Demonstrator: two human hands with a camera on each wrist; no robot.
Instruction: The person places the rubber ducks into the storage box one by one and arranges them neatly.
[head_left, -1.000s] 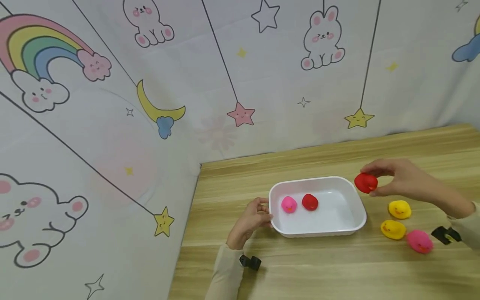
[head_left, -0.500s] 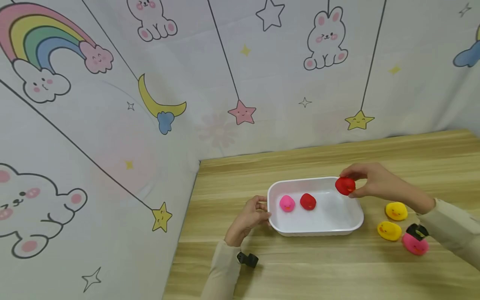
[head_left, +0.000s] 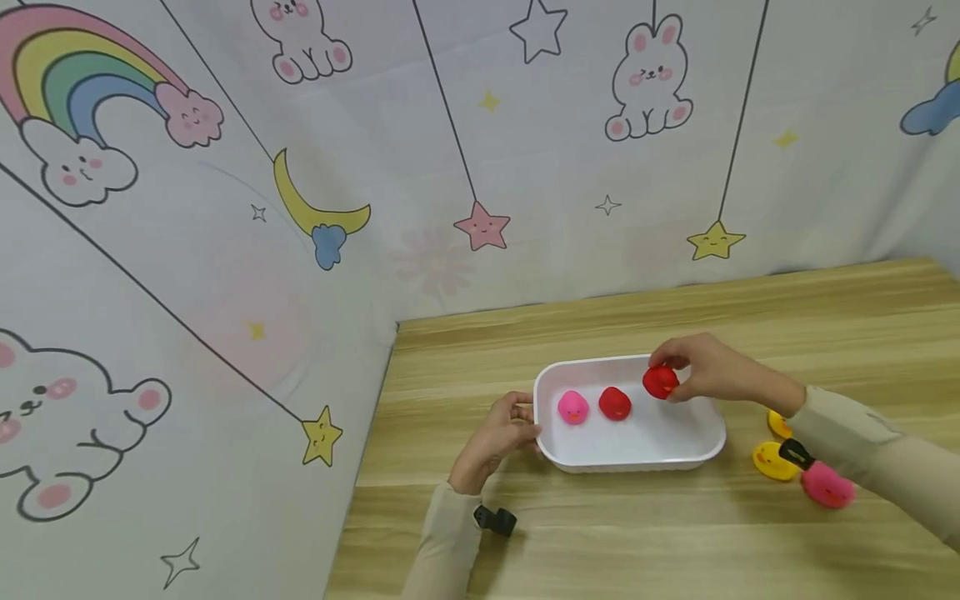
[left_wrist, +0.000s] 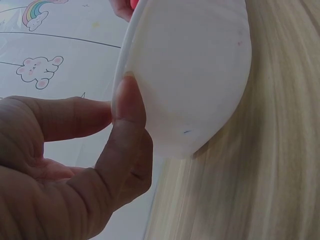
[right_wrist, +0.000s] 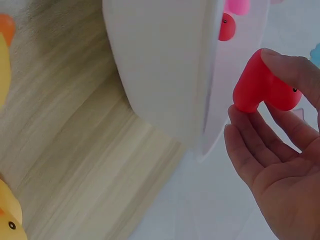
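A white plastic tub [head_left: 637, 458] stands on the wooden table. My left hand [head_left: 495, 437] pinches its left rim; in the left wrist view the thumb and a finger [left_wrist: 131, 102] meet across the rim. My right hand [head_left: 712, 371] holds a red rubber duck [head_left: 660, 382] over the right part of the tub. In the right wrist view that duck [right_wrist: 260, 87] sits between the thumb and the fingertips. Inside the tub lie a pink rubber duck [head_left: 573, 407] and another red duck [head_left: 615, 404], side by side toward the left.
Right of the tub, two yellow ducks lie on the table, the front one [head_left: 775, 461] beside a pink duck [head_left: 827, 485]; my right sleeve partly covers the other [head_left: 778, 423]. A cartoon-printed cloth [head_left: 555, 167] hangs behind and to the left.
My right hand has carried the red duck leftward, from beside the tub's right edge to above its inside. The left hand keeps its hold on the rim.
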